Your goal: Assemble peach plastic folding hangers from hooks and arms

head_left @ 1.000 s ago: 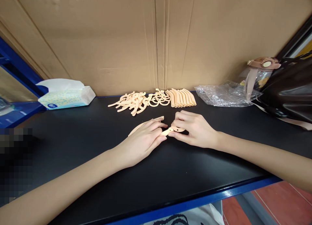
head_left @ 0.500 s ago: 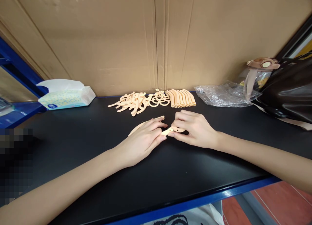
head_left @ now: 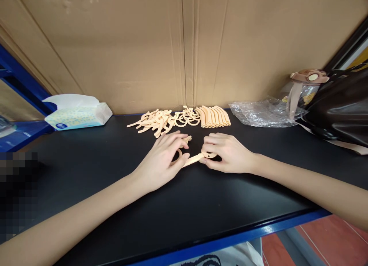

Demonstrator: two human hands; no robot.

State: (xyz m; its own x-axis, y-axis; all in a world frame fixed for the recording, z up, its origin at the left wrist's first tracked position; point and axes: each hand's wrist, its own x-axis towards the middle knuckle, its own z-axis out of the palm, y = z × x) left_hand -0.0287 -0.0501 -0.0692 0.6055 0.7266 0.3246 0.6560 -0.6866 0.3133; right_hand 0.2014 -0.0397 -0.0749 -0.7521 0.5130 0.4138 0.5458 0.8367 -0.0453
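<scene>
Brown cardboard with vertical creases stands behind a black tabletop in the head view. On the tabletop, between the two hands, lies the beige strip, near the middle of the picture. Its long axis slants gently: the left end points toward the person and goes out of sight by the left thumb, while the right end points away and to the right, reaching the right hand. At that end shows a curved part with a dark hole, bowed toward the right palm; whether it is one with the strip cannot be told.

Thumb and bent fingers of the right hand pinch narrowly around this join. The left hand is half curled, palm down, its thumb at the strip's near end; how firmly it grips cannot be told. Beneath its fingers a thin beige curve arcs, and another beige end pokes out, pointing away and right.

Farther back sit a loose pile of curved pieces, several ring-shaped pieces and a neat row of pieces, long axes leaning back to the left.
</scene>
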